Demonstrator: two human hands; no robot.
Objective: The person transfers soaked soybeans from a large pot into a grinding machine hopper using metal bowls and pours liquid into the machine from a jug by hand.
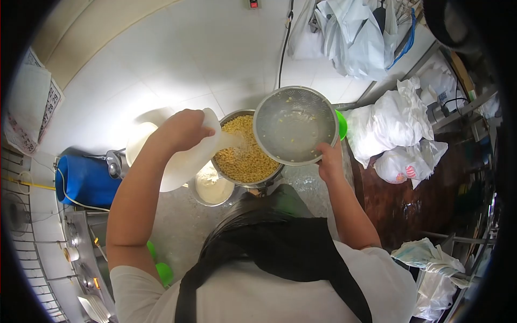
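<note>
My left hand (186, 131) is closed on the rim of a white plastic container (189, 163), tilted to the right. Cloudy liquid runs from it onto yellow beans or kernels (250, 161) that fill a round metal vessel (279, 173); I cannot tell their exact kind. On the other side, my right hand (330, 161) grips the edge of a metal colander (296, 126), held over the vessel's right side. A few yellow bits cling inside the colander. Below the white container sits a metal bowl (214, 187) with pale, creamy contents.
A blue barrel (89, 180) stands at left, above a metal stove (81, 245). Behind the white container is a cream-coloured tub (141, 140). Full white sacks (390, 126) lie at right, and plastic bags (353, 35) hang on the wall. Something bright green (342, 125) shows behind the colander.
</note>
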